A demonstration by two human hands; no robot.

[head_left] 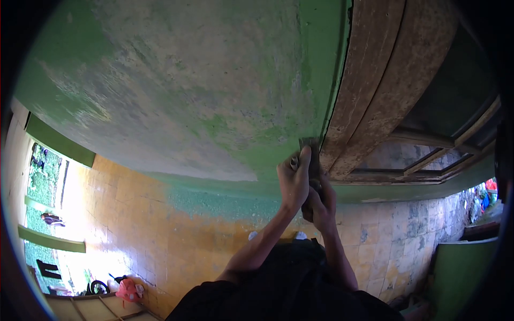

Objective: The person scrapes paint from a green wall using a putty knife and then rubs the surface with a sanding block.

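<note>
Both my hands are closed around a dark, flat-bladed scraper (315, 156), whose edge meets the green wall (316, 69) beside the wooden window frame. My left hand (294, 179) is higher up, gripping near the blade with a finger laid along it; a ring-like band shows on one finger. Lower down, my right hand (324, 206) wraps round the handle end, and the fingers hide most of the handle. Left of the blade, a wide patch of the wall (187, 75) is scraped to grey, with streaks of green paint left in it.
To the right, a worn brown window frame (369, 91) holds dark glass panes. Green flakes (214, 206) lie on the yellow tiled floor (144, 208) at the wall's foot. A pink bag (128, 290) is at lower left, near a bright opening. A green panel (466, 278) stands at lower right.
</note>
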